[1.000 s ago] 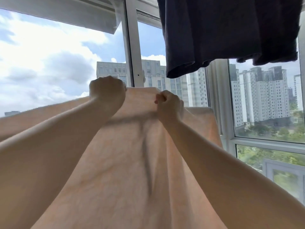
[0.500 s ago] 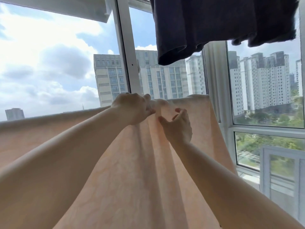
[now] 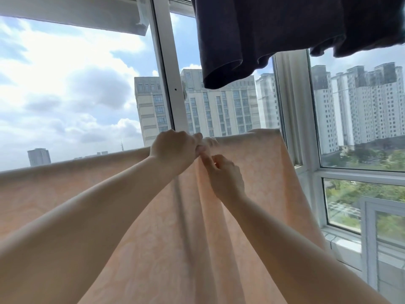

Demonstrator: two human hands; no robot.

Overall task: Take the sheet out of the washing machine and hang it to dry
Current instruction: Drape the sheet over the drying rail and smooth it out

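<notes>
Right in front of the window, the peach sheet (image 3: 252,172) is draped with its top edge running across at about hand height, hanging down in long folds toward the camera. The left hand (image 3: 173,150) is curled closed, pinching a bunched bit of that top edge, and the right hand (image 3: 223,174) sits just below it, touching the fabric with fingers loosely bent, though I can't tell if it's really gripping. A dark garment (image 3: 274,29) hangs overhead, with the white window frame (image 3: 168,80) and apartment towers (image 3: 219,106) beyond.
</notes>
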